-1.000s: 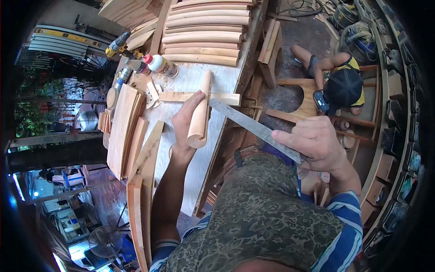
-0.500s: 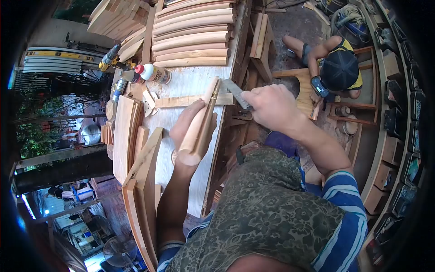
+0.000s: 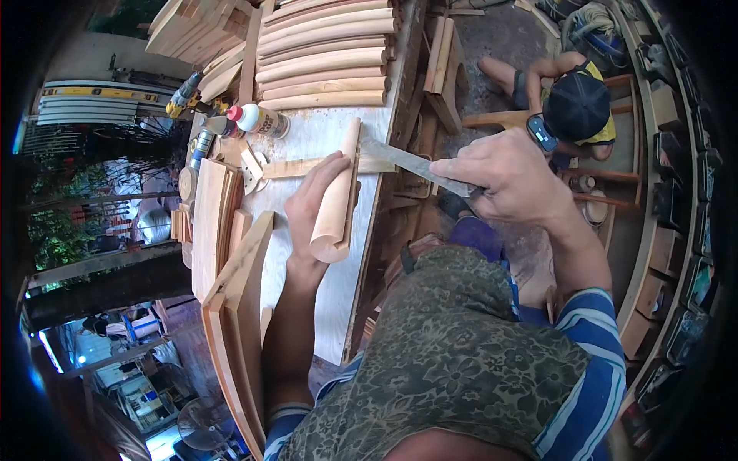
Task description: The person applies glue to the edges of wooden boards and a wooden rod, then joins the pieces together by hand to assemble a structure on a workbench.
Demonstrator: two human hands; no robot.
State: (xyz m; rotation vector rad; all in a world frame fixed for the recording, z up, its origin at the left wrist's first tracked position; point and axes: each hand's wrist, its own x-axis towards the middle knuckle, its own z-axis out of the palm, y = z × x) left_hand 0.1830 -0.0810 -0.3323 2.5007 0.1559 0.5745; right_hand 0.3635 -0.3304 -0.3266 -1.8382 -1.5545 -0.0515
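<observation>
A rounded length of pale wood moulding [image 3: 336,203] is in my left hand [image 3: 305,201], whose fingers wrap its left side. It stands tilted over the workbench, its cut end toward me and a groove or step along its right side. My right hand [image 3: 511,180] is closed on a long, flat, grey metal blade [image 3: 415,164], index finger laid along it. The blade's far tip overlaps the right edge of the moulding near its upper end. Behind both, a flat wood strip [image 3: 288,168] lies across the bench.
Many rounded mouldings [image 3: 327,54] are stacked at the bench's far end. A glue bottle [image 3: 261,121] and a cordless drill [image 3: 184,96] stand at the left, near upright boards [image 3: 215,223]. On the right, a co-worker in a dark cap [image 3: 576,105] crouches on the floor.
My right hand has moved right and down, drawing the blade back, so more of its length shows. The moulding has turned more upright in my left hand. The co-worker's arm has shifted slightly.
</observation>
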